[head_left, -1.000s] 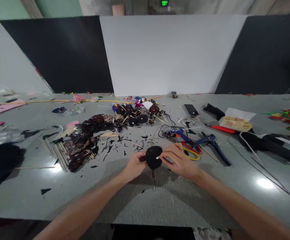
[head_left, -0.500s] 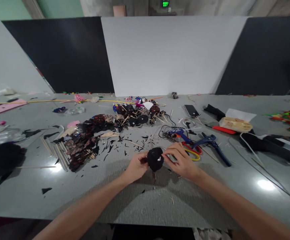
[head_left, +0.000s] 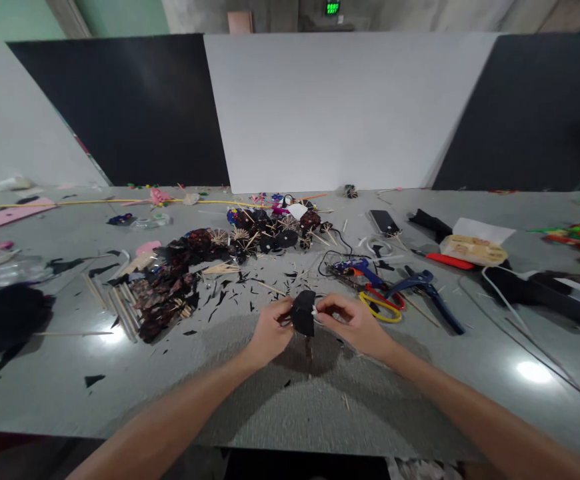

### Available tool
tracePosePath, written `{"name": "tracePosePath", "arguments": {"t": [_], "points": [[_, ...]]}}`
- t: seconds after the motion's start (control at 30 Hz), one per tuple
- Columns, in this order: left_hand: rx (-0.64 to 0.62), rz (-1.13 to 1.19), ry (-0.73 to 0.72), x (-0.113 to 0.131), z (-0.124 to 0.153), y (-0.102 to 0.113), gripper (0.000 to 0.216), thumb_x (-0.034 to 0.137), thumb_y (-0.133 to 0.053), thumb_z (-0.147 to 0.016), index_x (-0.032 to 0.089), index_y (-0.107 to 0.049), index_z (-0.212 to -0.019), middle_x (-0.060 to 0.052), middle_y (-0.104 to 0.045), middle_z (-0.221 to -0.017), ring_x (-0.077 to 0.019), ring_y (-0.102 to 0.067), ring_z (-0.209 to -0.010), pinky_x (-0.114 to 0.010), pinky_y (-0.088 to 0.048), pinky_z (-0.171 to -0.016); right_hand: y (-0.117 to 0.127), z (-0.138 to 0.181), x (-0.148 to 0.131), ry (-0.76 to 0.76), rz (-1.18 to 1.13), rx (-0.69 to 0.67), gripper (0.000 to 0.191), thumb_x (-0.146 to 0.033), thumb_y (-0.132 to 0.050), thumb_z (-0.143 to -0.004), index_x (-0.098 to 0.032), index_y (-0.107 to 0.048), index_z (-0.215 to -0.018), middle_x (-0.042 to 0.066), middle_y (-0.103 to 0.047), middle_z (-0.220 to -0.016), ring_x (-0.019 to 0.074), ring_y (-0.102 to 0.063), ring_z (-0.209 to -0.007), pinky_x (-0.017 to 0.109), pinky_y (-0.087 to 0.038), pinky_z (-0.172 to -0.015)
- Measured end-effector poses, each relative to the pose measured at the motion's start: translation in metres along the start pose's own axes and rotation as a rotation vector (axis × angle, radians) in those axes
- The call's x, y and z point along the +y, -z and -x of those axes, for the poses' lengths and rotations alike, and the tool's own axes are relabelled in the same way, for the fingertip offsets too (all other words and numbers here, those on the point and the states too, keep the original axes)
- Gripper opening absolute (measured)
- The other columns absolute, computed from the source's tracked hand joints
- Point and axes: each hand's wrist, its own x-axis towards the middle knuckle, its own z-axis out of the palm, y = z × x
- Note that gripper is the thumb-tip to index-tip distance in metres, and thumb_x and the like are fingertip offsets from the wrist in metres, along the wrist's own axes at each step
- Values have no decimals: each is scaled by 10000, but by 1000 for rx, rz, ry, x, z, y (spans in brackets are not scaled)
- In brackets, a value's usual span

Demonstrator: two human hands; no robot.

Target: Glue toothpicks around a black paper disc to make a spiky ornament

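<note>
A miniature black umbrella is held up over the near middle of the table, turned edge-on towards the right. My left hand is closed on its left side, with the fingertips partly hidden behind the black canopy. From the other side, my right hand pinches a small white piece at the canopy's centre. Just beyond the hands lie black scraps and a pile of similar small umbrellas, some showing spread wooden ribs.
Right of my hands are scissors with yellow and red handles, blue-handled pliers and a blue glue gun. A phone lies farther back. Crumpled dark patterned fabric and wooden sticks are at left. Upright panels border the back.
The black umbrella has turned from facing me to nearly edge-on, opening towards the right. My right fingers have closed in on the white piece at its centre.
</note>
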Motion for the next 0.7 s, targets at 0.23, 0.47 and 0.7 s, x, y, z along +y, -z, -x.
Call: {"name": "tracePosePath", "arguments": {"t": [0.23,0.47,0.7], "points": [[-19,-103,-43,0,-1,1,93,183,-617,-775,168,-614,-683,-20,-567,-717,-153,-525,-700,-234,-392,-650,-1,1,4,-15,-67,-10,240,-440,-698,-936,-204,-691,-977,52,-713,-915,179,-655,-819,310,-564,-755],[-37,-128,-68,0,-1,1,80,152,-600,-763,164,-628,-689,-19,-571,-711,-151,-531,-690,-234,-383,-638,-4,1,5,-45,-70,-7,238,-448,-698,-925,-212,-689,-957,35,-712,-892,177,-649,-794,312,-565,-745],[-40,-55,-34,5,-2,0,91,180,-618,-775,159,-623,-686,-14,-556,-717,-144,-514,-687,-228,-382,-624,-4,1,4,-58,-65,-4,205,-411,-705,-923,-207,-692,-926,31,-705,-868,169,-629,-777,303,-533,-734]]}}
